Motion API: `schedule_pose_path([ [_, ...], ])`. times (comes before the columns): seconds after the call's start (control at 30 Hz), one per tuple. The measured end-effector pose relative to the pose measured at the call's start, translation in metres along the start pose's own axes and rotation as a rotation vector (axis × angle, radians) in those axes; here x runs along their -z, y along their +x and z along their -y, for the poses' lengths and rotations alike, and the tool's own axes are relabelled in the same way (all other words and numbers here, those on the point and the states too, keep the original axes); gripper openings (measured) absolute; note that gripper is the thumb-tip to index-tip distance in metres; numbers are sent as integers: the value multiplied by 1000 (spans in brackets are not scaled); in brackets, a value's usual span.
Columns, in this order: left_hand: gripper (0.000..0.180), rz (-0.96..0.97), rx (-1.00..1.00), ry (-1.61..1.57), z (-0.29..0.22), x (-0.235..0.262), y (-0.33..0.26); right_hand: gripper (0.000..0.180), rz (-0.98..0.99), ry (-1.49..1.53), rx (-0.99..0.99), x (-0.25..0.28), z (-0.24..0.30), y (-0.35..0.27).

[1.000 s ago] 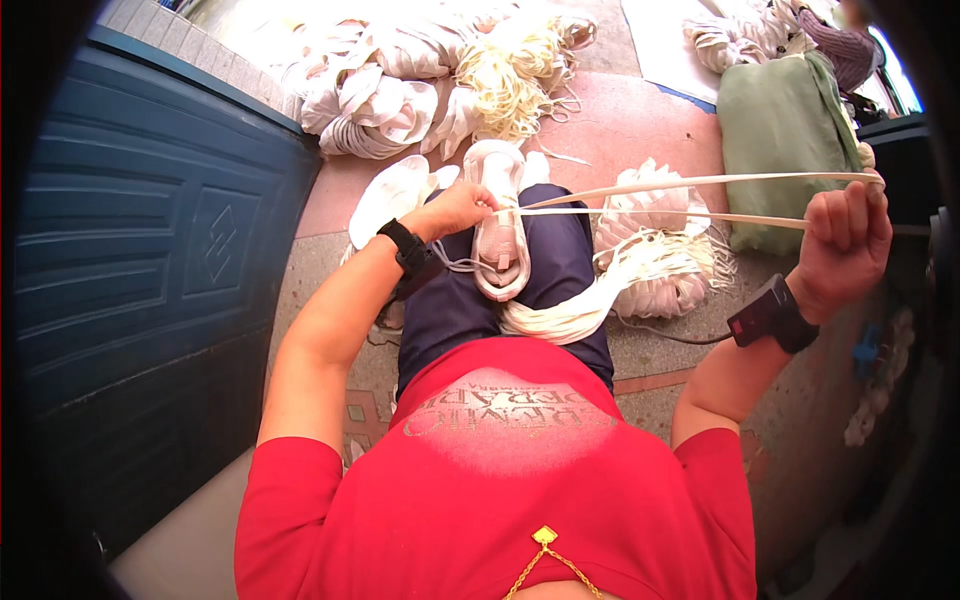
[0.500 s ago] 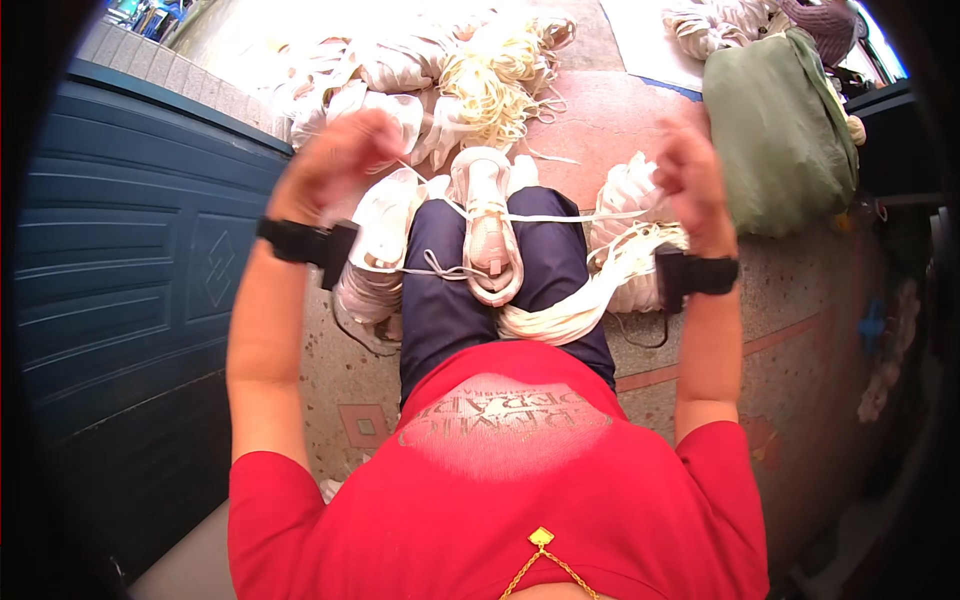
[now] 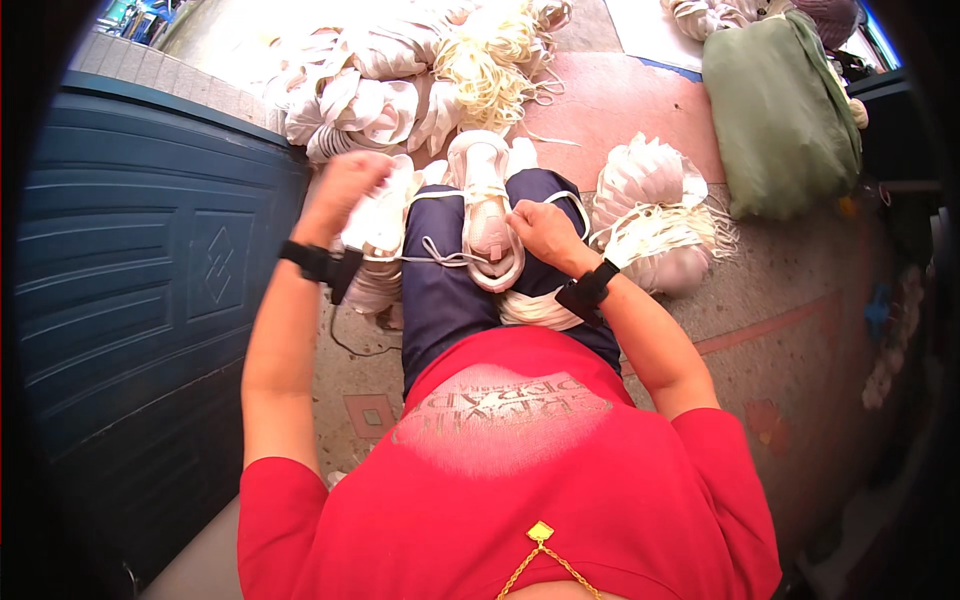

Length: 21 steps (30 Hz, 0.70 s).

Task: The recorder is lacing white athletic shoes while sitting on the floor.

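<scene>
Left hand [image 3: 345,190] and right hand [image 3: 537,230] each pinch white lace [image 3: 440,258]. Pale shoe [image 3: 486,210] lies sole-down on lap, partly laced.

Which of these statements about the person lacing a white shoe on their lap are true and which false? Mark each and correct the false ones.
1. A white lace-up shoe lies on the lap. True.
2. The right hand rests beside that shoe. True.
3. The left hand lies flat on the floor. False: it is raised, pulling a white lace.
4. The folded green cloth bag lies on the person's left. False: it lies on the right.
5. Both wrists wear black bands. True.
</scene>
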<state>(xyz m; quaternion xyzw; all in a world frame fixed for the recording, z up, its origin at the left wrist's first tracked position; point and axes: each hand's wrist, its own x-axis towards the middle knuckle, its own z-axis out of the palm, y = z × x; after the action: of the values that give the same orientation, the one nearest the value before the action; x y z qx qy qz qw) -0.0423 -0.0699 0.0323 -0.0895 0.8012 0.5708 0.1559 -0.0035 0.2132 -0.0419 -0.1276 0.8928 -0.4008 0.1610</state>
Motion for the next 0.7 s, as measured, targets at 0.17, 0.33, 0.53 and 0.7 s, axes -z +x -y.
schedule_pose_path([
  [0.17, 22, 168, -162, 390, 22, -92, 4, 25, -33, -20, 71, -1, -4, -3],
  [0.33, 19, 66, -267, 834, 24, -119, -6, 24, -18, -59, 117, 3, -2, -5],
  [0.53, 16, 62, -287, 1080, 17, -129, -14, 23, 23, -159, 175, 7, -4, -3],
  [0.7, 16, 21, -250, 1051, 18, -124, -13, 23, 4, -106, 5, 5, -13, -3],
])
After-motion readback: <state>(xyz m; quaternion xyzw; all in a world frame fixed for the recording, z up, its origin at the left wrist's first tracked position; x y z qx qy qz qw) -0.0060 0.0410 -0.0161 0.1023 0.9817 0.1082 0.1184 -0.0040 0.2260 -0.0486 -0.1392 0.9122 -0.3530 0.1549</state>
